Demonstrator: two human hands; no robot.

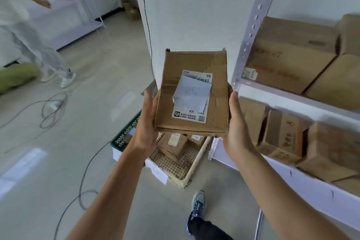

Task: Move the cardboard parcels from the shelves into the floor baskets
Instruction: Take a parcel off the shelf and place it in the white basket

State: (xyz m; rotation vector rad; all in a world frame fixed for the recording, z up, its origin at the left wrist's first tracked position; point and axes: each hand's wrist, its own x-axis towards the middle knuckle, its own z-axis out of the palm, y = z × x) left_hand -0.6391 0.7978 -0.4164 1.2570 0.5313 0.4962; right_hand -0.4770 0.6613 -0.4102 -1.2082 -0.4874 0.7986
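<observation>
Brown cardboard parcel (194,91) sits up in the air between the left hand (147,122) and right hand (238,124), over the cream basket (196,163). Fingers (234,101) grasp its sides, tips hidden underneath. Shelf parcels (288,54) look blurry.

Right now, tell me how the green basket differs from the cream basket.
The green basket is dark, the cream basket pale. The cream basket holds parcels; the green basket's inside is mostly hidden by the left arm. Both are perforated and stand on the floor.
</observation>
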